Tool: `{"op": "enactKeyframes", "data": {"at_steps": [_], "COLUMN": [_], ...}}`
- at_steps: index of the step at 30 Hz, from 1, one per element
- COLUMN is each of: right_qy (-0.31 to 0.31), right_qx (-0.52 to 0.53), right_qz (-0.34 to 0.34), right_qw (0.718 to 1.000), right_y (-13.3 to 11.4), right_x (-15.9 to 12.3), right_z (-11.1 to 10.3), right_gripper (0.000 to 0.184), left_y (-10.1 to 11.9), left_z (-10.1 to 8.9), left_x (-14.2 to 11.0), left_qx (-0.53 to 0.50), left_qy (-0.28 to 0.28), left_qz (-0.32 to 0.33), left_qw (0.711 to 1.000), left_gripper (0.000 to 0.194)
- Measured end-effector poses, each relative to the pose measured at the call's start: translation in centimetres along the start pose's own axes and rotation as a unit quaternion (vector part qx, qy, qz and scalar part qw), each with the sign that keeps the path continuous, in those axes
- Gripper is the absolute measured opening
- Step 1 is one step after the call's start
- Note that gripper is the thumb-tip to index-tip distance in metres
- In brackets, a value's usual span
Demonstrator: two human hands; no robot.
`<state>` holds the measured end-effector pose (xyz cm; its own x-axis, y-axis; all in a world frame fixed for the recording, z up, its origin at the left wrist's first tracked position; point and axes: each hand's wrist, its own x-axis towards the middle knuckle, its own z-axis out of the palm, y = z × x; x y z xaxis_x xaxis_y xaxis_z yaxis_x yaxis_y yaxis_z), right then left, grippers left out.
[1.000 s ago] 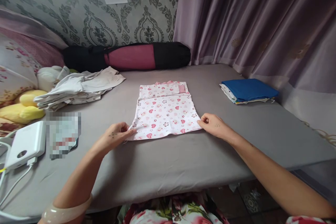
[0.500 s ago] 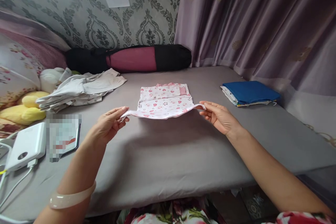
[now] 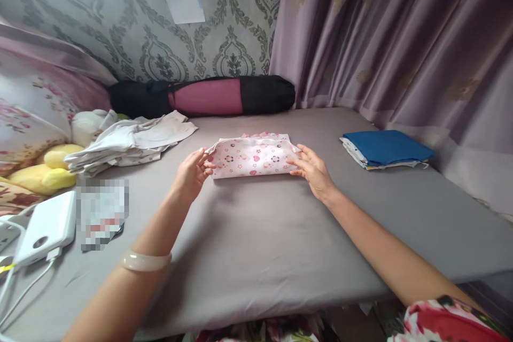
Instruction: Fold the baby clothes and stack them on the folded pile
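Pinching the raised edge of the patterned cloth [image 3: 252, 159] at its 2 ends, our fingers are narrow and holding fabric on both sides. Our left hand [image 3: 192, 173] grips the left corner between thumb and fingertips, while our right hand [image 3: 315, 171] takes the right corner, its lower fingers loosely spread against the near face. Gripping 2 opposite corners seems to let the edge come up level, though it bows a little between us.

The cloth sits mid-scene on the grey sheet [image 3: 260, 256], its near bend low and a pink frill [image 3: 256, 134] showing past the lifted edge. The sheet around it is flat, which probably helps the fabric lie straight.

Farther left, pale clothes [image 3: 136, 139] lie in a loose heap beside a yellow plush [image 3: 48, 171]; nearer on that side is a white device [image 3: 48, 232] with a cable plugged in. To the right, a blue folded cloth [image 3: 387, 145] tops a neat stack, well apart from our hands, perhaps so the middle stays free for working. At the far side, a long black-and-maroon bag [image 3: 206, 97] lies along the wall.
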<state>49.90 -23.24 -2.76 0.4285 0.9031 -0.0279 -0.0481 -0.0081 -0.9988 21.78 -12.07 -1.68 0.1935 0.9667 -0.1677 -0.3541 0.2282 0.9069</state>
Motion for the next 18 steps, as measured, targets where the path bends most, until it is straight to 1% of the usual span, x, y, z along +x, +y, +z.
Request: {"op": "enactKeyframes", "data": {"at_steps": [3, 9, 12, 18], "right_qy": [-0.004, -0.021, -0.026, -0.017], "right_qx": [-0.014, -0.044, -0.067, -0.117], "right_qz": [-0.014, -0.054, -0.056, -0.051], "right_qw": [1.0, 0.997, 0.996, 0.992], "right_y": [1.0, 2.8, 3.1, 3.2], "right_x": [1.4, 4.5, 5.9, 8.8], "right_z": [0.2, 0.8, 1.1, 1.4], "right_gripper": [0.069, 0.078, 0.081, 0.078], "left_y": [-0.4, -1.5, -2.0, -3.0], "left_z": [0.7, 2.2, 2.8, 3.6], "left_x": [1.2, 4.1, 5.6, 8.2], "left_qx": [-0.029, -0.082, -0.094, -0.097], "left_qy": [-0.003, 0.025, 0.034, 0.068], "left_qz": [0.008, 0.013, 0.015, 0.022], "left_qw": [1.0, 0.996, 0.995, 0.993], "left_gripper": [0.017, 0.011, 0.011, 0.01]}}
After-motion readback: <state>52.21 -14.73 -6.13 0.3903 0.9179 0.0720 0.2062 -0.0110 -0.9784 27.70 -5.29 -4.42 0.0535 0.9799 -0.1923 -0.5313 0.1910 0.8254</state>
